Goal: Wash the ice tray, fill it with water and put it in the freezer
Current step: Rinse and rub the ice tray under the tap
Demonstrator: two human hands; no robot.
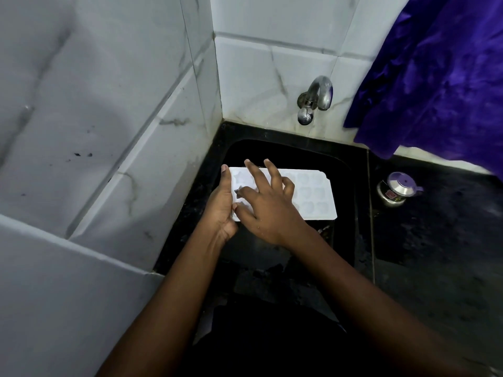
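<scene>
Under our spread right hand (268,210), the tray (313,197) hangs over the sink (299,153), its end gripped in our left hand (220,210), seemingly mid-wash with no water visible, so filling and freezing remain.

Lidded steel pot (394,190) on black counter (435,240)

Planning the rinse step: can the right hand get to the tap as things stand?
Probably yes. The right hand only rests on the ice tray, which the left hand grips; nothing stands between it and the tap. The purple cloth hangs off to one side.
</scene>
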